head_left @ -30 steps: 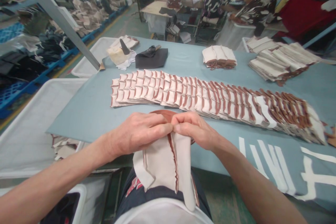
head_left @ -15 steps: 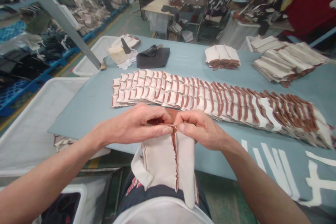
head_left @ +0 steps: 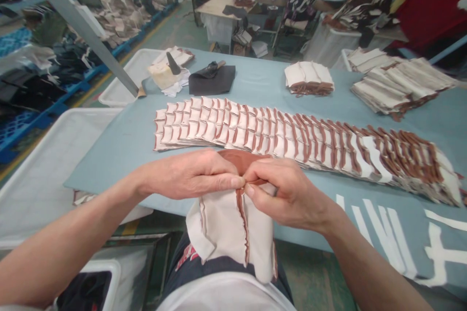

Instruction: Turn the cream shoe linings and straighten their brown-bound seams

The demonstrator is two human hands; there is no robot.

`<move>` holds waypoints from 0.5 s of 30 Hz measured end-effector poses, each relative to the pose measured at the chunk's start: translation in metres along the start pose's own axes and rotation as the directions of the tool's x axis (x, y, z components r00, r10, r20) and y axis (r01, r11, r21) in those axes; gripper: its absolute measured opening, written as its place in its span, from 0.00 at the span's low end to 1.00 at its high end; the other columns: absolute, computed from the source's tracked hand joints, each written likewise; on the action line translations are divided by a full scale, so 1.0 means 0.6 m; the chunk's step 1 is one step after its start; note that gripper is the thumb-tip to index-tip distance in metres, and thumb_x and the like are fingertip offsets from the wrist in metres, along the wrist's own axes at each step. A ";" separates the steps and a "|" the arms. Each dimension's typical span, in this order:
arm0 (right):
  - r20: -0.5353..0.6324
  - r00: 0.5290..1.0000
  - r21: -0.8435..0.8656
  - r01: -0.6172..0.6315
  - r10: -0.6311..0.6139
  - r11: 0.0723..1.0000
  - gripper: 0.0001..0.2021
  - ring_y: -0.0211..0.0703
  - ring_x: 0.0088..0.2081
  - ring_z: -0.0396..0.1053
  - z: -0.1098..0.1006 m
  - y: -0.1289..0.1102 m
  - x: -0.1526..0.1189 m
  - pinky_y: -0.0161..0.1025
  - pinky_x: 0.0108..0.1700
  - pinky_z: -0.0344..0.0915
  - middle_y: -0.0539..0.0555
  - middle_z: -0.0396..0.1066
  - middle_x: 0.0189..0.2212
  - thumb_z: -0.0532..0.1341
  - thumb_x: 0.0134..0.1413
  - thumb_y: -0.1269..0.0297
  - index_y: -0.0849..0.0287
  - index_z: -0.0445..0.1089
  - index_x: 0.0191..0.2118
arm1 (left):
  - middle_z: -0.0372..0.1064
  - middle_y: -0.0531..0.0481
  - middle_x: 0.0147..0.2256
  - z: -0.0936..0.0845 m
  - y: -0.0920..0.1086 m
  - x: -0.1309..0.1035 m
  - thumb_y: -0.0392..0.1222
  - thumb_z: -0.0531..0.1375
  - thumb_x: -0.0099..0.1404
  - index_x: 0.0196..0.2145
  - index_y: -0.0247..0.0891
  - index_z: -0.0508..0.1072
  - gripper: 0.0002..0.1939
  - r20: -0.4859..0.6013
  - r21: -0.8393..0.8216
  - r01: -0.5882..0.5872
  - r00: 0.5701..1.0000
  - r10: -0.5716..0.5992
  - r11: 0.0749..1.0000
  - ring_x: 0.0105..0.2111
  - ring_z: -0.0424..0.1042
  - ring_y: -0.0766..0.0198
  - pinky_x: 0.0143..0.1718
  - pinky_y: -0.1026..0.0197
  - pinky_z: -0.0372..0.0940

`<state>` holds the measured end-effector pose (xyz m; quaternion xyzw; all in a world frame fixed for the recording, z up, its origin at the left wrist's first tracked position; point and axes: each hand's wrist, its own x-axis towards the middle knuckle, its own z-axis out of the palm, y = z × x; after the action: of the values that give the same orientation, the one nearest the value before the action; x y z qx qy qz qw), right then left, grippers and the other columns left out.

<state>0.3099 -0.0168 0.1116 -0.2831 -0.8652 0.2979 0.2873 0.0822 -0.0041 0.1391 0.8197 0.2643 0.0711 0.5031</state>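
Observation:
A cream fabric piece with a brown outer side [head_left: 224, 228] hangs between my hands at the table's front edge, its lower part over my lap. A wavy brown seam edge runs down its middle. My left hand [head_left: 197, 172] is closed on its upper edge, left of the seam, with the thumb pressed on top. Just to the right, my right hand [head_left: 286, 189] pinches the same edge at the seam's upper end. The two hands nearly touch. Behind them lies a long overlapping row of similar cream and brown pieces [head_left: 233, 124].
The blue-grey table [head_left: 120, 155] carries a small stack [head_left: 308, 77], a larger pile [head_left: 401, 80], a black cloth [head_left: 213, 80] and white strips [head_left: 392, 238]. White bins [head_left: 54, 155] stand at the left, by a slanted metal post [head_left: 80, 24].
The right hand has turned and shifted slightly down and right. More of the piece's brown side shows behind the hands. The left hand still grips the edge.

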 end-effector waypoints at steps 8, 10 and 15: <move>0.018 1.000 -0.007 -0.008 0.008 1.000 0.08 0.37 0.27 0.68 -0.006 0.006 -0.010 0.36 0.34 0.58 0.49 0.72 0.25 0.57 0.62 0.72 0.59 0.70 0.31 | 0.66 0.53 0.25 0.031 0.007 -0.012 0.39 0.50 0.78 0.31 0.37 0.68 0.16 -0.189 0.595 -0.084 0.952 0.240 0.799 0.24 0.65 0.65 0.27 0.61 0.56; 0.041 0.999 0.068 -0.019 0.016 0.998 0.08 0.36 0.29 0.69 -0.007 0.009 -0.011 0.35 0.35 0.59 0.49 0.73 0.26 0.58 0.64 0.72 0.59 0.71 0.33 | 0.66 0.52 0.25 0.038 0.003 -0.015 0.40 0.49 0.79 0.31 0.37 0.68 0.18 -0.214 0.671 -0.086 0.928 0.304 0.736 0.23 0.64 0.65 0.26 0.60 0.55; 0.060 0.998 0.172 0.003 -0.014 0.985 0.08 0.35 0.29 0.70 0.000 0.013 -0.011 0.33 0.35 0.61 0.49 0.77 0.29 0.58 0.66 0.73 0.59 0.73 0.36 | 0.68 0.53 0.23 0.039 -0.016 -0.020 0.44 0.50 0.79 0.30 0.37 0.68 0.20 -0.267 0.610 -0.109 0.904 0.333 0.785 0.22 0.66 0.67 0.25 0.63 0.56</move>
<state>0.3172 -0.0162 0.1044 -0.2443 -0.8458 0.3788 0.2855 0.0773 -0.0251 0.1216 0.9318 0.2614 0.1953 0.1589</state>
